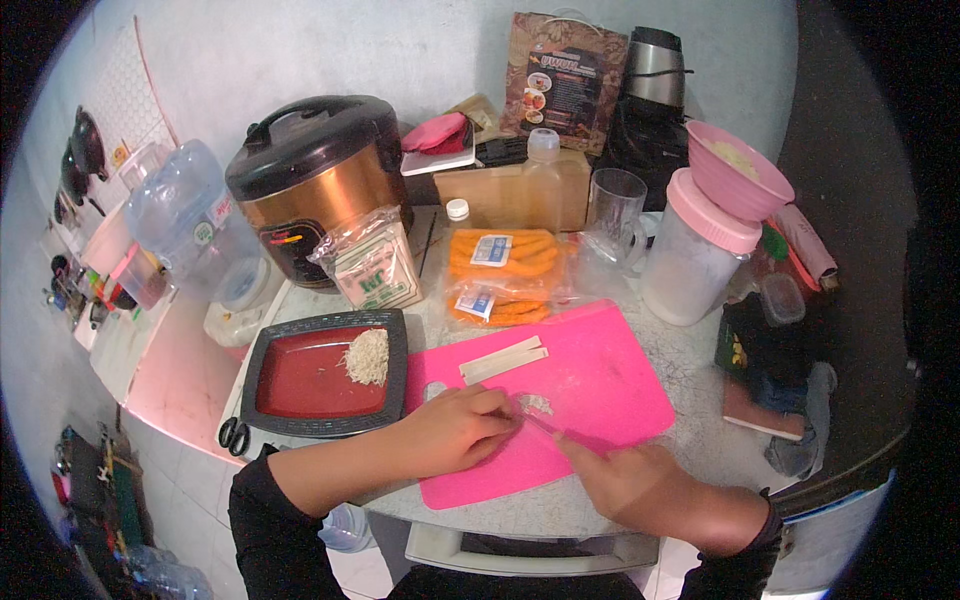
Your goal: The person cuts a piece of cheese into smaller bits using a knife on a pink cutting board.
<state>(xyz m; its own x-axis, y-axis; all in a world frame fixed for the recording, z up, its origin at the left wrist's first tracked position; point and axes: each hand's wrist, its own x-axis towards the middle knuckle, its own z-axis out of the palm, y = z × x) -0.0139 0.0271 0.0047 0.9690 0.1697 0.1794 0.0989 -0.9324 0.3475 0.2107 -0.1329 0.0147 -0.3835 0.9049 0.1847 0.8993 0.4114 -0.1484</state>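
Note:
A bright pink cutting board (pixel 600 375) lies on the table before me. My left hand (pixel 472 427) rests on it with bent fingertips, pressing on something mostly hidden beneath them. In my right hand (pixel 637 480) is a knife (pixel 544 425), its blade beside the left fingertips and the index finger stretched along it. Small pale shreds (pixel 536 405) lie by the blade. Just above my left hand are pale flat strips (pixel 504 360), side by side on the board. Left of the board, a dark-rimmed red square plate (pixel 322 375) holds a heap of fine pale shreds (pixel 367 358).
Black-handled scissors (pixel 234 436) lie beside the plate. Behind stand a rice cooker (pixel 315 187), a wrapped pack (pixel 375 262), bagged orange items (pixel 502 262), a plastic bottle (pixel 543 180) and a glass mug (pixel 616 206). At right, a pink bowl (pixel 739 176) sits on a pink-lidded jar (pixel 690 255).

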